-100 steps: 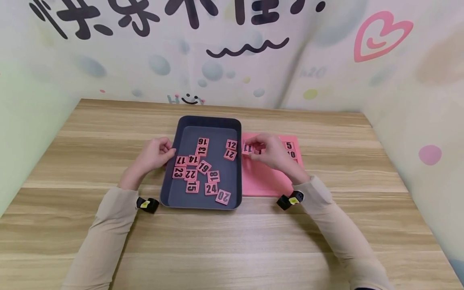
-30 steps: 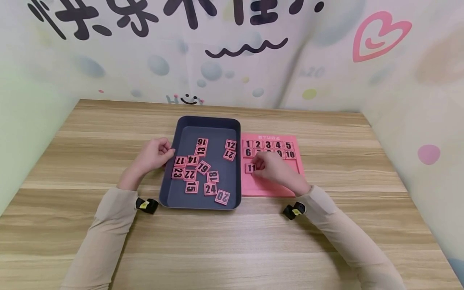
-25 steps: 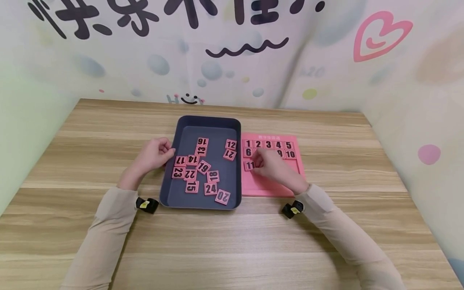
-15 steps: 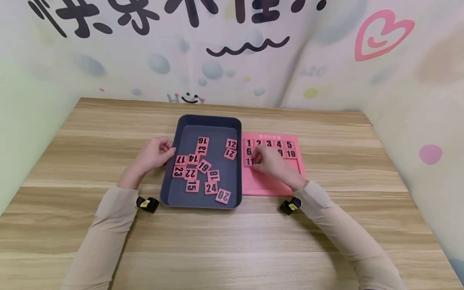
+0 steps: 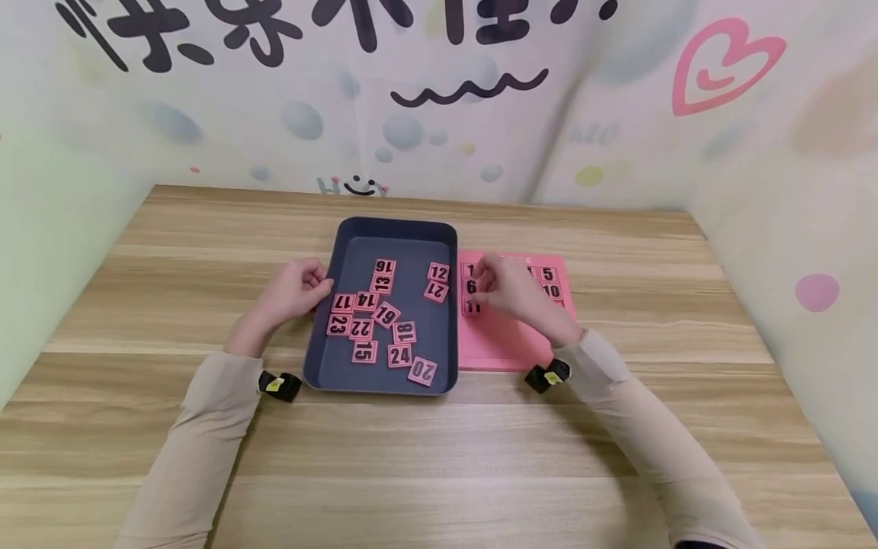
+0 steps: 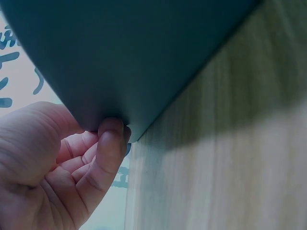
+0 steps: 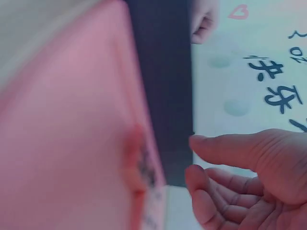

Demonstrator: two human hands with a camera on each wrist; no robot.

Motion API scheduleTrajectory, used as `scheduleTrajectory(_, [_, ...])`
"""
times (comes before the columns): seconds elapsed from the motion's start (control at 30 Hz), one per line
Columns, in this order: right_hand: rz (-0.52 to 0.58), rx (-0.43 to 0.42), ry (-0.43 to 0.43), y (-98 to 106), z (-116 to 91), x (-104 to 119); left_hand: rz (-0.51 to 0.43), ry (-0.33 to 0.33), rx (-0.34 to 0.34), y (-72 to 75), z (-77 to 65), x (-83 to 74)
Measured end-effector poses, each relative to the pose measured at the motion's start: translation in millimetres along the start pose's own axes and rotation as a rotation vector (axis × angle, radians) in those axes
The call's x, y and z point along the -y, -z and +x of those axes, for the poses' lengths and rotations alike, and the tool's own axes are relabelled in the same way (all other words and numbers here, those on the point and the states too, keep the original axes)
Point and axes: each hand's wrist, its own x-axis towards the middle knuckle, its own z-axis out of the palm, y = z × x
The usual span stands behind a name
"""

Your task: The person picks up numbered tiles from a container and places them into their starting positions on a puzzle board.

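Observation:
My left hand (image 5: 291, 291) pinches the left wall of a dark grey tray (image 5: 411, 248); the left wrist view shows thumb and fingertips on the tray wall (image 6: 129, 57). Pink number tiles, such as tile 24 (image 5: 399, 356) and tile 12 (image 5: 438, 272), lie loose in it at various angles. Against the tray's right side lies a pink number puzzle board (image 5: 504, 354). Tile 11 (image 5: 471, 306) sits on it directly below tile 6 (image 5: 470, 287). My right hand (image 5: 516, 291) hovers over the upper rows, hiding several tiles. In the right wrist view its thumb and fingers (image 7: 204, 194) stand apart, holding nothing.
Everything rests on a wood-grain table (image 5: 411, 465). A printed wall cloth (image 5: 439, 152) with large black characters rises behind the table's far edge. Each wrist carries a small black camera (image 5: 280, 386).
My right hand brought tile 11 from the tray's edge down onto the board, slid it up under tile 6 and let go. The hand then lifted away from it. My left hand stayed put.

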Motion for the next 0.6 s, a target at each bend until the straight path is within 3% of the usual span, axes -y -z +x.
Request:
scheduleTrajectory(0.13, [0.049, -0.009, 0.065, 4.2, 13.2, 15.6, 0.004, 0.008, -0.002, -1.1, 1.2, 1.5])
scheduleTrajectory(0.3, [0.000, 0.027, 0.117, -2.3, 30.1, 32.2, 0.002, 0.021, 0.005, -1.7, 1.1, 2.9])
scheduleTrajectory(0.6, [-0.095, 0.161, 0.005, -17.9, 54.5, 50.1, -0.012, 0.014, 0.008, -0.1, -0.2, 2.1])
